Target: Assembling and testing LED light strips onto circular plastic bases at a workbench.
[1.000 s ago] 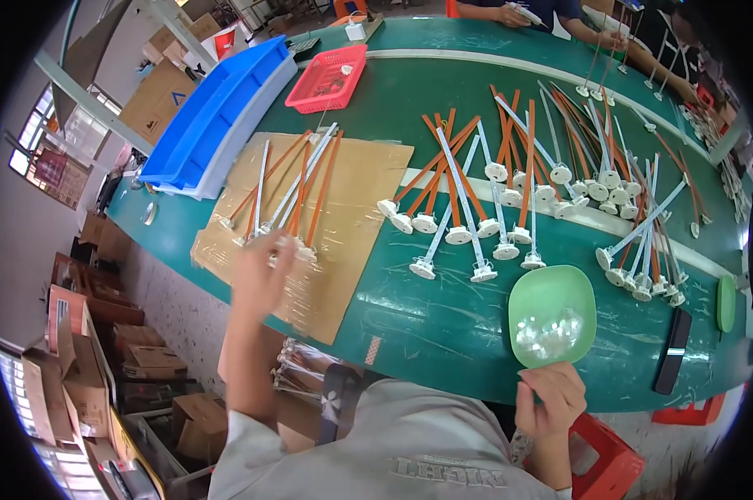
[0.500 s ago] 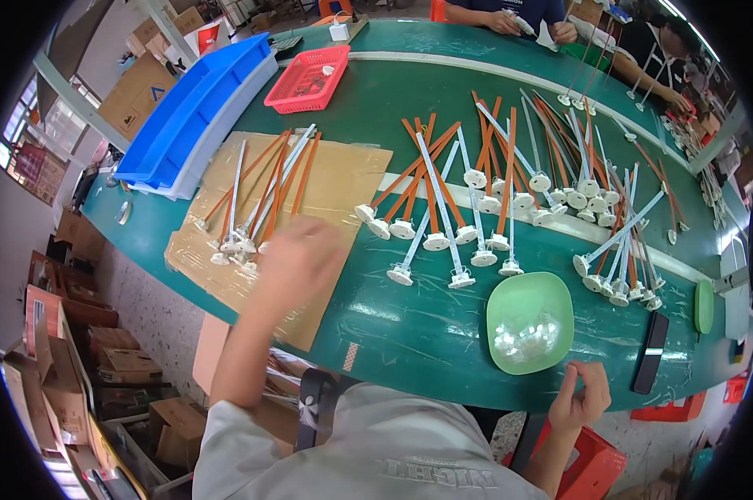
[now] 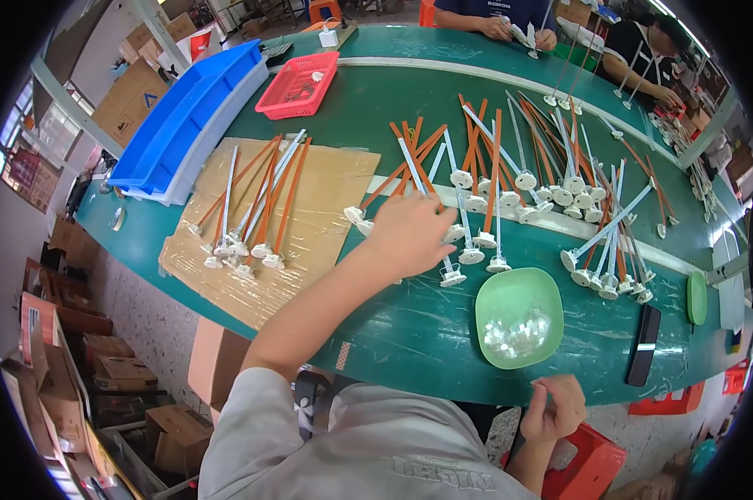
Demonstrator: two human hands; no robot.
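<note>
My left hand (image 3: 411, 237) is over the middle group of orange and clear strips with round white bases (image 3: 451, 276). Its thumb stands apart from the fingers, which partly cover the strips and bases; whether they touch one is hidden. By the table's front edge, my right hand (image 3: 553, 408) has curled fingers, with thumb and forefinger close together. Anything between them is too small to make out. Just beyond it sits a light green dish (image 3: 520, 283) holding small shiny clear pieces. On the cardboard sheet (image 3: 331, 179) at left lies another bunch of strips with white bases (image 3: 273, 262).
A long blue tray (image 3: 143, 158) and a pink-red basket (image 3: 297, 107) stand at the back left. More strips with bases (image 3: 608, 292) lie to the right, near a black phone (image 3: 643, 354) and a small green dish (image 3: 697, 298). Two people work across the table.
My left hand has moved right, from the cardboard bunch to the middle group. A white-based strip it covered now shows on the cardboard. My right hand has shifted slightly left and down.
</note>
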